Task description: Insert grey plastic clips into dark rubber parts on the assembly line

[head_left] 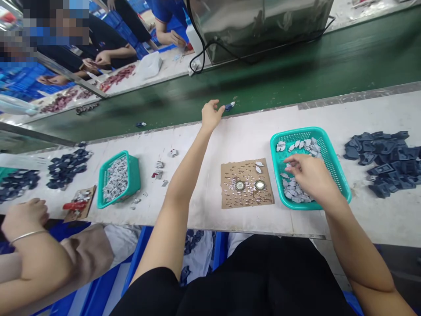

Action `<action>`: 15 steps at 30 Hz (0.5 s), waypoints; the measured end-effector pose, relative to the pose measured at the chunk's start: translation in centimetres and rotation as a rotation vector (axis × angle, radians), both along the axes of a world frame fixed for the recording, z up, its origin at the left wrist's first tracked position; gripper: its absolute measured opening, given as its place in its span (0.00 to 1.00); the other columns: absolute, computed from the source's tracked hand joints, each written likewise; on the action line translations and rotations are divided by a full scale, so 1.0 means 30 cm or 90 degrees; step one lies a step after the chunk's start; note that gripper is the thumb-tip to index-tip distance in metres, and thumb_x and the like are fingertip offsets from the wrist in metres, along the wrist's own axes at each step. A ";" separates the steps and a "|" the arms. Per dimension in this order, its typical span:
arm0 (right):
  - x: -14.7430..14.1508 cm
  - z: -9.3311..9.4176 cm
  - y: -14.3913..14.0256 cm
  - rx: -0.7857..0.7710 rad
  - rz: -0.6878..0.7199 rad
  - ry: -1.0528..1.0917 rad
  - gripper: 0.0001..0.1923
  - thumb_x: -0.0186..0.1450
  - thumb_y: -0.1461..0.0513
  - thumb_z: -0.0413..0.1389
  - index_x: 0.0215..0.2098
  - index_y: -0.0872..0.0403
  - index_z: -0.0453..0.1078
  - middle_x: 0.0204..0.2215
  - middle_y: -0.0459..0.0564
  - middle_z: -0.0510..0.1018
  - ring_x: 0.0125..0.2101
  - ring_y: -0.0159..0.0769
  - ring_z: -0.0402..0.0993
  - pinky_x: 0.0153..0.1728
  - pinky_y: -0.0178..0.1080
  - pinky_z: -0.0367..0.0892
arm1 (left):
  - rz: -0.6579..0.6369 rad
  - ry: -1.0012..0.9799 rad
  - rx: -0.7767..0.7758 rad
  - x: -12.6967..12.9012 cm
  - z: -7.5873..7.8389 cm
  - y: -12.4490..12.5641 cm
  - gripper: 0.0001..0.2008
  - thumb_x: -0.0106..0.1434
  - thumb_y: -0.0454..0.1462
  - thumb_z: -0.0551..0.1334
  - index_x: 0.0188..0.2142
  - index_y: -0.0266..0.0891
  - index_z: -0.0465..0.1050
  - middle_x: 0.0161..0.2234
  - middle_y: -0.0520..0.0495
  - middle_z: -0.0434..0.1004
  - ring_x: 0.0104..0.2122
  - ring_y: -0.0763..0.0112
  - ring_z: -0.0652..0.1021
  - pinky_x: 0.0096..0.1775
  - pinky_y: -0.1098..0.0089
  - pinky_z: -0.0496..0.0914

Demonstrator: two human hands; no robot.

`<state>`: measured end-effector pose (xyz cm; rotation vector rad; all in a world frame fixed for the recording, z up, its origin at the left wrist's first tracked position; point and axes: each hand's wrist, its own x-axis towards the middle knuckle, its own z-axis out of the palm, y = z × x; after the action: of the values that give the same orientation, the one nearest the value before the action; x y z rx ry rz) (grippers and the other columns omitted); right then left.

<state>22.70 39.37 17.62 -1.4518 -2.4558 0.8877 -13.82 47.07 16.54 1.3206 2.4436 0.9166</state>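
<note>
My left hand (212,116) reaches over the far edge of the table with its fingers apart. Just beyond the fingertips, a small dark blue piece with a whitish part on it (229,106) lies on the green belt. My right hand (311,176) is above a green basket (342,186) of flat grey pieces (297,193). Its fingers are bent together near the pieces; whatever they pinch, if anything, is hidden. Between my arms lies a brown cardboard sheet (248,170) dotted with shiny glue-like spots, two round metal caps (240,185) and two grey pieces (259,166).
Dark blue parts (381,158) are heaped at the right. Another green basket (133,177) with small grey pieces stands left, beside a co-worker's hand (28,217). Across the green belt (263,74) are a metal box (256,26) and other people's hands.
</note>
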 end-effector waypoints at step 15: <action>-0.010 0.065 -0.026 -0.408 -0.017 0.478 0.27 0.59 0.43 0.72 0.45 0.54 0.80 0.44 0.58 0.86 0.36 0.39 0.83 0.39 0.44 0.81 | 0.416 0.124 -0.031 0.260 -0.222 -1.507 0.10 0.66 0.49 0.55 0.36 0.48 0.60 0.32 0.51 0.67 0.34 0.57 0.77 0.43 0.51 0.78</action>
<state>22.41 38.60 19.56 -0.9799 -1.6529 1.9017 -6.00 1.87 9.89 0.6042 3.0975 0.8704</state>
